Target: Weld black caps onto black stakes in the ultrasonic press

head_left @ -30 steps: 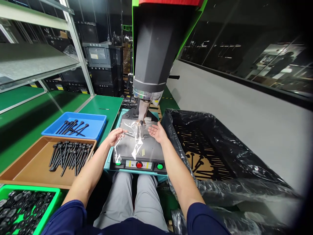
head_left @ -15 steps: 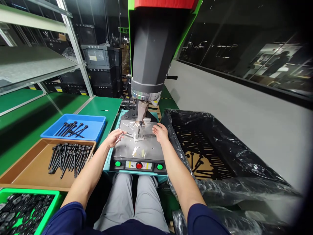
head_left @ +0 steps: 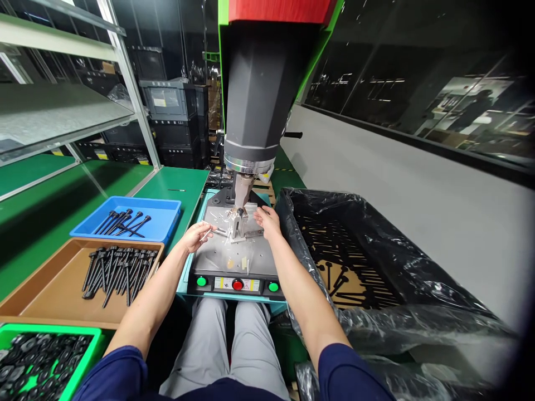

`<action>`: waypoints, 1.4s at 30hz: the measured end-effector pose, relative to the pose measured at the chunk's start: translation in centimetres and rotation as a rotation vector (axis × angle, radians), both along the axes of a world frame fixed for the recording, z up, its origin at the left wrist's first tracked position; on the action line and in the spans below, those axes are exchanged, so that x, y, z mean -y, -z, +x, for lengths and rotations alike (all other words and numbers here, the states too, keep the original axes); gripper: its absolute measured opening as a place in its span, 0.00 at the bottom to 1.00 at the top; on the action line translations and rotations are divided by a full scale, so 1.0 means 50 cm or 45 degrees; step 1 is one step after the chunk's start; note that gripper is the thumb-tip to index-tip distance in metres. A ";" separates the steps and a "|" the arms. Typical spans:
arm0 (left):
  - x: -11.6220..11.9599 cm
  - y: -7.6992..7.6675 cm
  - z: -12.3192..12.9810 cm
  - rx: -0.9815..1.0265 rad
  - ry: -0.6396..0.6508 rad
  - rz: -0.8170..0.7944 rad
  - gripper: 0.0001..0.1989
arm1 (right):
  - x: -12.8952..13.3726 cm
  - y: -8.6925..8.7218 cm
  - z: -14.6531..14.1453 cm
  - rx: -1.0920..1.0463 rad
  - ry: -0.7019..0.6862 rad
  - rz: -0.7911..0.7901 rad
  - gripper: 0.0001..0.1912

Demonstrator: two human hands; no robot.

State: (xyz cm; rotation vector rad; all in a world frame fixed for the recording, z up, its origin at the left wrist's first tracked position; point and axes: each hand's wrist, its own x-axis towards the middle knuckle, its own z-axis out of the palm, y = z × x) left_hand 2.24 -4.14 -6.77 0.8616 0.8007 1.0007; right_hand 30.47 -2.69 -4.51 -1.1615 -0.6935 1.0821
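My left hand point(head_left: 198, 236) is closed in a pinch at the left of the machine's base plate point(head_left: 217, 259), with a thin whitish strip point(head_left: 206, 234) at its fingertips. At the right, my right hand point(head_left: 268, 221) reaches beside the metal fixture point(head_left: 238, 227), its fingers apart and no object visible in them. A small dark round head point(head_left: 239, 211) sits at the top of the fixture, right under the press's metal tip point(head_left: 243, 189). Thin pale slivers lie scattered around the fixture and on the plate.
At the left stand a blue tray point(head_left: 165, 223) and a brown tray point(head_left: 50, 289) with black stemmed parts, and a green bin point(head_left: 94, 348) of black rings. A plastic-lined box point(head_left: 418, 267) of black parts stands right. Buttons line the plate's front, including a red button point(head_left: 237, 285).
My right hand has shifted left and slightly up, closer to the fixture. The pale slivers on the plate lie differently. My left hand stays nearly in place.
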 end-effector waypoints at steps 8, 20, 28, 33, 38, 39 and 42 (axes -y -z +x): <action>-0.002 0.008 -0.003 0.046 0.033 0.042 0.16 | -0.008 0.012 0.005 -0.138 0.002 0.086 0.20; -0.001 0.027 -0.010 -0.056 -0.001 -0.021 0.16 | -0.006 0.030 0.006 -0.098 0.002 -0.006 0.14; -0.004 0.049 -0.028 -0.135 0.011 0.013 0.18 | -0.007 0.036 0.011 -0.077 -0.007 -0.030 0.12; -0.004 0.055 -0.029 -0.178 0.009 0.040 0.17 | -0.002 0.046 0.012 -0.061 -0.012 -0.030 0.15; -0.007 0.065 -0.028 -0.182 0.024 0.080 0.16 | 0.004 0.051 0.010 -0.042 -0.017 -0.022 0.16; -0.007 0.066 -0.029 -0.180 0.026 0.087 0.16 | 0.005 0.051 0.009 -0.040 -0.018 -0.022 0.16; -0.007 0.066 -0.030 -0.184 0.032 0.098 0.16 | 0.006 0.050 0.008 -0.039 -0.024 -0.019 0.16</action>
